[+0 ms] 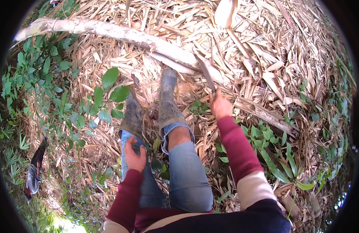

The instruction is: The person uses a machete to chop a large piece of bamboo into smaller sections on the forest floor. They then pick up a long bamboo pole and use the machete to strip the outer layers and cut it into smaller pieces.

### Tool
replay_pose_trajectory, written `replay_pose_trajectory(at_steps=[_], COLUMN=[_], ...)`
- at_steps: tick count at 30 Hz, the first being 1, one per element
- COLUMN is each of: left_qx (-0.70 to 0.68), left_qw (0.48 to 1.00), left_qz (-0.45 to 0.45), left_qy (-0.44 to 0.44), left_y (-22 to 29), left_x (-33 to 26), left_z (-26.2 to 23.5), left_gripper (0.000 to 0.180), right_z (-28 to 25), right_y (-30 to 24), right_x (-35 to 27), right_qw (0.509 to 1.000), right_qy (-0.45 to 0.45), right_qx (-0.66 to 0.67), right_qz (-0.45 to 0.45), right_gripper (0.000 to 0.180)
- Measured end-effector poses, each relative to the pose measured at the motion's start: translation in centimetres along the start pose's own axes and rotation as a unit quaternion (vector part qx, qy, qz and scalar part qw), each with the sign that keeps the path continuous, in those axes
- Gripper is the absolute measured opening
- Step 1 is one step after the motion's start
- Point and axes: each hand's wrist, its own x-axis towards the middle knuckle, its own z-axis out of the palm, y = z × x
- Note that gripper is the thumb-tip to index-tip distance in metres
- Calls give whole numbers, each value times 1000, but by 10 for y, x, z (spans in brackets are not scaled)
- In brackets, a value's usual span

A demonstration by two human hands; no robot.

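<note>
My right hand (221, 105) grips the handle of a machete (206, 73), its dark blade slanting up and to the left. The blade's far end lies over or against a pale bamboo pole (164, 46) stretched across the ground; whether they touch I cannot tell. My left hand (135, 156) hangs beside my left knee, holding nothing, its fingers curved and apart. My two muddy rubber boots (169, 97) stand just short of the pole.
Dry bamboo leaves and husks (257, 42) cover the ground. Green leafy plants (109, 93) grow at the left and beside my right forearm. A thin fallen stem (265, 116) lies at the right. Another person (33, 174) stands far off at the left.
</note>
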Motion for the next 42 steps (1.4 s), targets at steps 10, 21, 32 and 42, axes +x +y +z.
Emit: replay_pose_trajectory(at_steps=[10,21,32,42], left_qx=[-3,26,25,9], left_qw=[999,999,999,998], left_qz=[-34,-18,-40,-49], left_qy=[31,17,18,43], left_y=[11,17,4,-1], left_x=[7,8,-6,-12], left_z=[14,16,29,38], left_gripper=[54,54,54,54], right_z=[-18,48,-53,-23], right_y=[57,31,68,16], right_x=[2,-42,-3,23], right_qw=[893,993,989,970], right_qy=[-18,-28,20,42], right_qx=[438,66,-96,-203], right_qz=[100,-91,-110,-129], right_gripper=[71,62,57,62])
